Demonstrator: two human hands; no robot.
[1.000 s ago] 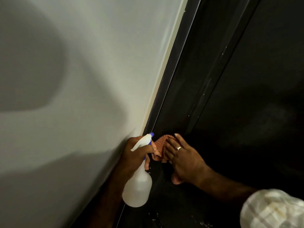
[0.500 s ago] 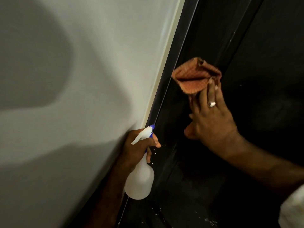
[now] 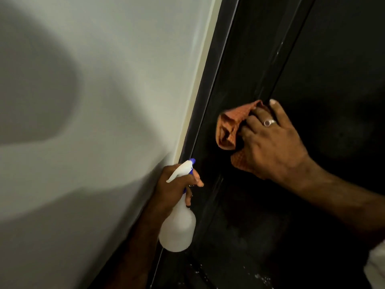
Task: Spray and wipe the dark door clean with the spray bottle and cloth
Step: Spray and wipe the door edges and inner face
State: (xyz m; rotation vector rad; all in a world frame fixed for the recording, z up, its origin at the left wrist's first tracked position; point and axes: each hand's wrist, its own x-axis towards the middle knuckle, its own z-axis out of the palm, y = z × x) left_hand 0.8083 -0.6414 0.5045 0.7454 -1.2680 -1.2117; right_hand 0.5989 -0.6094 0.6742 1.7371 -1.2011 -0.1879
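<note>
The right hand [image 3: 273,147] lies against the dark door [image 3: 333,80], pressing an orange waffle-weave cloth [image 3: 228,130] to the surface. Its fingers [image 3: 277,110] are spread and mostly straight, laid over the bunched cloth rather than curled round it; one of them wears a silver ring [image 3: 269,122]. The cloth shows in two parts: a folded lump sticking out to the left of the fingers, and a smaller flap peeking from under the heel of the hand. It sits on the dark strip between the door's left edge and a raised glossy moulding [image 3: 277,65] that runs diagonally up the door.

The left hand [image 3: 176,188] is lower and further left, just beside the door's edge where it meets the pale wall [image 3: 93,101]. Its fingers are wrapped around the neck of a white spray bottle [image 3: 178,230], with one finger stretched forward under the trigger area. The bottle hangs with its round translucent body below the hand and its white head with a blue nozzle tip [image 3: 193,161] above, aimed up and to the right along the door. The bottle and the cloth are apart, the cloth higher and to the right.

A cream trim strip [image 3: 200,80] separates the wall from the dark door frame. Soft grey shadows fall across the wall. Small white specks [image 3: 260,276] dot the dark surface near the bottom edge, and a light sleeve [image 3: 377,265] shows at the lower right corner
</note>
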